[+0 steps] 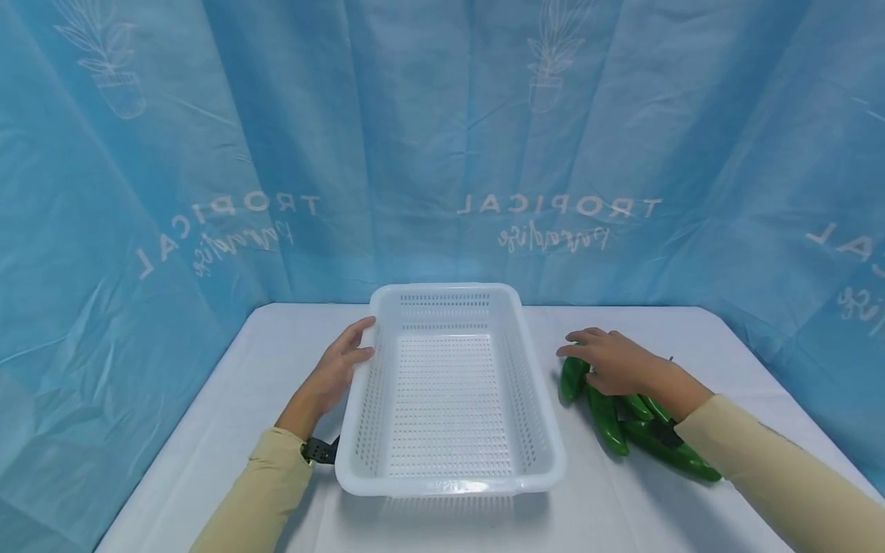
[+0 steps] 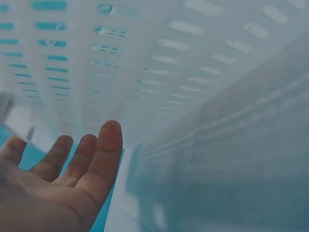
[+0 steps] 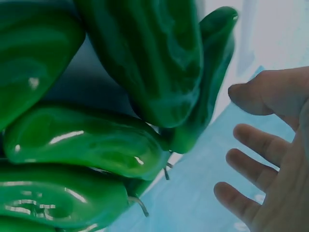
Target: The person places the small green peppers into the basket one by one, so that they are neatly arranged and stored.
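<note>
A white perforated plastic basket (image 1: 449,399) stands on the table in the middle of the head view, with nothing inside it. My left hand (image 1: 340,365) is at its left side, fingertips right at the rim. In the left wrist view the extended fingers (image 2: 110,145) lie beside the slotted outer wall, below the rim. To the right, my right hand (image 1: 618,362) hovers over several glossy green chili peppers (image 1: 606,422). In the right wrist view its thumb and fingers are spread apart, with a gap between them and the nearest pepper (image 3: 212,82).
A white cloth covers the table (image 1: 228,399). Blue curtains (image 1: 429,153) with mirrored white lettering hang behind it and on both sides. Peppers lie in a loose heap, partly hidden under the right hand and sleeve (image 1: 767,468).
</note>
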Motion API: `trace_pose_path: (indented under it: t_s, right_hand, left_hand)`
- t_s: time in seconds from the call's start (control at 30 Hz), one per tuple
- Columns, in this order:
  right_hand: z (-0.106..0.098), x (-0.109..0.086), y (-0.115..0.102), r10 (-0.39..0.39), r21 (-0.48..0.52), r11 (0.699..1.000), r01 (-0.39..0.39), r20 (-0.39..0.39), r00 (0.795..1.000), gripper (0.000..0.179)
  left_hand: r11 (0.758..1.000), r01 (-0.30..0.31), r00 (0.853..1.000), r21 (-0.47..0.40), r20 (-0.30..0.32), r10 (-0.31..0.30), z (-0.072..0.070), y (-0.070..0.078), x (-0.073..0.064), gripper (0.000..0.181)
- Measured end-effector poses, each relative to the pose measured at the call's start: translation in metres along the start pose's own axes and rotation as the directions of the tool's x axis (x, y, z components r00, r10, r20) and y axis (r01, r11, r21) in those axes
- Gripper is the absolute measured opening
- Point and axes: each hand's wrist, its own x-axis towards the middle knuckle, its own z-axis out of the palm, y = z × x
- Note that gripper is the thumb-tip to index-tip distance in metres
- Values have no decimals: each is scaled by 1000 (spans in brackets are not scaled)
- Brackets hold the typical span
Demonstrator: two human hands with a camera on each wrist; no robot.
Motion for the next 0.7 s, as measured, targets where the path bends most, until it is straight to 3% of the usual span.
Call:
trace_pose_path:
  t_s: [0.17, 0.5, 0.7]
  right_hand:
    - [9, 12, 6, 35, 12, 999, -36, 54, 998, 53]
    - [22, 24, 18, 15, 57, 998, -18, 49, 999, 45]
    - [27, 28, 22, 66, 84, 994, -74, 92, 994, 47]
  left_hand:
    - [1000, -7, 1000, 5, -6, 7, 1, -3, 0, 63]
    - [999, -30, 997, -18, -67, 28, 1, -4, 1, 63]
    - [999, -27, 999, -26, -48, 26, 1, -4, 0, 63]
